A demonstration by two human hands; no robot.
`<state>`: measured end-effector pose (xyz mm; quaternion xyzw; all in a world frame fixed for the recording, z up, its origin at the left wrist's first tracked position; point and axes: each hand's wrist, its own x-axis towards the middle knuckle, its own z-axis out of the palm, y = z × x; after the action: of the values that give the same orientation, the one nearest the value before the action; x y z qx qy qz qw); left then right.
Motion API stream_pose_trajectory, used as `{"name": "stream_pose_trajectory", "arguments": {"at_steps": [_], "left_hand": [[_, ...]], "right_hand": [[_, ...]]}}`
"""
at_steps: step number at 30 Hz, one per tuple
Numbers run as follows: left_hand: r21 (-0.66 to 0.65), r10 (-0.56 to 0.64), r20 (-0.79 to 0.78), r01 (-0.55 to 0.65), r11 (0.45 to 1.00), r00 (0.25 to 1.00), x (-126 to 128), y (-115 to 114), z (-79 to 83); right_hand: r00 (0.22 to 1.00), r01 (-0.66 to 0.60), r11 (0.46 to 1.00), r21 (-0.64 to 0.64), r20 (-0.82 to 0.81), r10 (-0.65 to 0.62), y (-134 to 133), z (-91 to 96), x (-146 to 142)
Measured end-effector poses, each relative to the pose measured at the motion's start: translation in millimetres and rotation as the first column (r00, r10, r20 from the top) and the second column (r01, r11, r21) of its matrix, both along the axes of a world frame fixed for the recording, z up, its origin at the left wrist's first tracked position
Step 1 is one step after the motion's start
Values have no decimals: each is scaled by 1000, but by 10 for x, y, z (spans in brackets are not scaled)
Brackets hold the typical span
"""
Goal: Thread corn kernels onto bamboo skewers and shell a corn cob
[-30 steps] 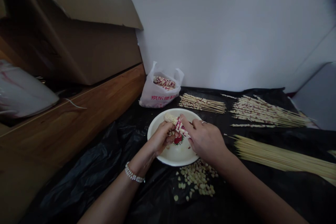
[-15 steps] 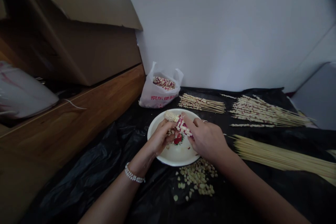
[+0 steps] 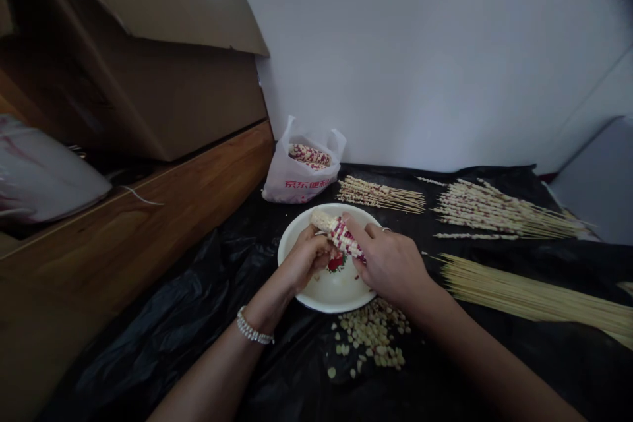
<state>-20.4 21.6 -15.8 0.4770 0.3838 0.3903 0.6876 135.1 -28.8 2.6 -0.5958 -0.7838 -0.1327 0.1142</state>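
Observation:
Over a white enamel basin (image 3: 341,300) with a red printed motif, an ear of corn (image 3: 342,235) with white and purple kernels is held at a slant. Its upper left end is stripped to the pale cob. My right hand (image 3: 390,260) is wrapped round the kernelled lower right part. At the stripped end my left hand (image 3: 307,257) grips the ear from below with bent fingers; some of those fingertips are hidden. A heap of loose pale kernels (image 3: 373,336) lies on black plastic sheeting just in front of the basin.
Behind the basin stands a white plastic bag (image 3: 297,181) of corn ears. Kernel-threaded skewers lie in a small bundle (image 3: 380,194) and a larger bundle (image 3: 494,211). Bare bamboo skewers (image 3: 534,293) are at right. A cardboard box (image 3: 198,92) sits on a wooden ledge (image 3: 198,198) at left.
My left hand's fingers have shifted slightly on the corn, and more of the pale stripped end shows. My right hand keeps nearly the same place.

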Motion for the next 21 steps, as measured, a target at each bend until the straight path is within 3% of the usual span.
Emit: {"name": "stream_pose_trajectory", "arguments": {"at_steps": [4, 15, 21], "left_hand": [[0, -51, 47, 51, 999, 998, -38, 20, -3], [-12, 76, -47, -77, 997, 996, 42, 1, -25], [-74, -35, 79, 41, 996, 996, -23, 5, 26]], "right_hand": [[1000, 3, 1000, 4, 5, -3, -3, 19, 9], [999, -17, 1000, 17, 37, 17, -16, 13, -34], [1000, -10, 999, 33, 8, 10, 8, -6, 32]]}}
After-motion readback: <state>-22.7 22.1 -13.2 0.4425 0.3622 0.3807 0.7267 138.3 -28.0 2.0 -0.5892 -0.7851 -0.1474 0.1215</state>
